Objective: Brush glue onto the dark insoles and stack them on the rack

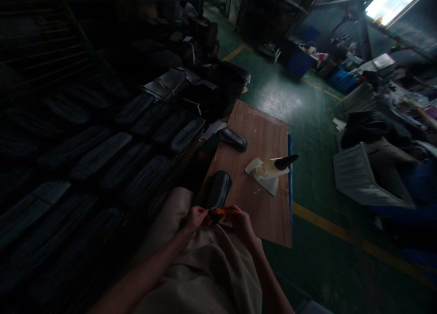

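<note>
Left hand (196,217) pinches sole (218,189); right hand (239,220) grips orange tool (225,211). Rack (196,140) full of soles (102,152). Bottle (273,167) label unreadable.

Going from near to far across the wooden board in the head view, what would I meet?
left hand and right hand with the orange tool → dark sole → cream bottle on white paper → another dark sole

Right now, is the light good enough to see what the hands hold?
Head view: barely. The window glares top right, the rack at left is near black, edges bow. The left hand and right hand meet at a dark sole with an orange tool between them; fine detail is lost.
</note>
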Tool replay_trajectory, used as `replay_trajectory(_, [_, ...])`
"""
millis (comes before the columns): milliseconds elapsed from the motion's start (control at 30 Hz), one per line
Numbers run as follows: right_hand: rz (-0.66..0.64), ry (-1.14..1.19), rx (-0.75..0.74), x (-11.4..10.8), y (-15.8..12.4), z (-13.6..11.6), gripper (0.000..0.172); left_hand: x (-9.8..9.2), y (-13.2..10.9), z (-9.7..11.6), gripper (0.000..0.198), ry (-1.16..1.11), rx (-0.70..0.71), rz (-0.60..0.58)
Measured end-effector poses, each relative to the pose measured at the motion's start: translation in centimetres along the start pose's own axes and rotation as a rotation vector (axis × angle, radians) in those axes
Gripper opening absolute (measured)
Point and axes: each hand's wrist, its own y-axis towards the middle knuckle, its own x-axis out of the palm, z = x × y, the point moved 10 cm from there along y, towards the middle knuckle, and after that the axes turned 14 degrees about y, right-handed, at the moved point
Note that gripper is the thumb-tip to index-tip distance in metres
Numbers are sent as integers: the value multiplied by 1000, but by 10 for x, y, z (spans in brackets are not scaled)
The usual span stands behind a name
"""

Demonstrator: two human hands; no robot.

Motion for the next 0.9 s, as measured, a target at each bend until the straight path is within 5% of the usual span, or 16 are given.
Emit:
replay_trajectory(400, [285, -54, -213, -40, 75, -24, 27, 4, 15, -8, 26, -7, 10, -58])
replay_trajectory(633, [147, -293, -281, -19, 92, -35, 28, 3, 15, -9, 23, -20, 46, -77])
replay_trajectory(900, [-74, -297, -138, 2, 40, -13, 24, 2, 11, -5, 20, -6, 15, -79])
